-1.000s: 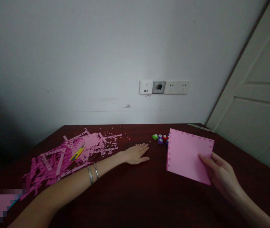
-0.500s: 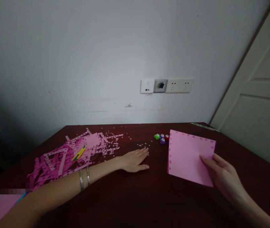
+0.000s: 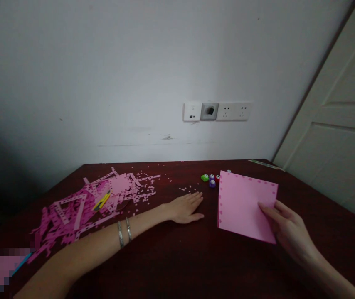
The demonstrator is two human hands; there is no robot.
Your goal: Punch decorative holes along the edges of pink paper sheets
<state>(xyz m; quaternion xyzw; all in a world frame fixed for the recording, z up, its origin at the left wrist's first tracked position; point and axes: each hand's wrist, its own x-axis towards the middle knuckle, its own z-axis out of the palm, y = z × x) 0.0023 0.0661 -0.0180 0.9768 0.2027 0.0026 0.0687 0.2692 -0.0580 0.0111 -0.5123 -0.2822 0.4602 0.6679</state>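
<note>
My right hand [image 3: 285, 222] grips a square sheet of pink paper [image 3: 246, 203] by its right edge, thumb on the front face and fingers behind. Darker pink shapes run along the sheet's top and left edges. Whether it is one sheet or several together, I cannot tell. My left hand [image 3: 185, 207] lies flat on the dark red table [image 3: 177, 261], palm down with its fingers stretched out, left of the sheet. Just beyond its fingers are small pink paper bits [image 3: 190, 187]. Two silver bangles [image 3: 124, 232] circle the left forearm.
A heap of pink paper strips [image 3: 80, 207] covers the table's left, with a yellow utility knife [image 3: 102, 201] on top. Several small eyeball toys [image 3: 211, 181] stand behind the sheet, partly hidden. Wall sockets [image 3: 233, 111] are above the back edge. A white door [image 3: 339, 145] is at right.
My left hand has slid a little to the right across the table, fingers still flat. The sheet in my right hand has shifted slightly left in view.
</note>
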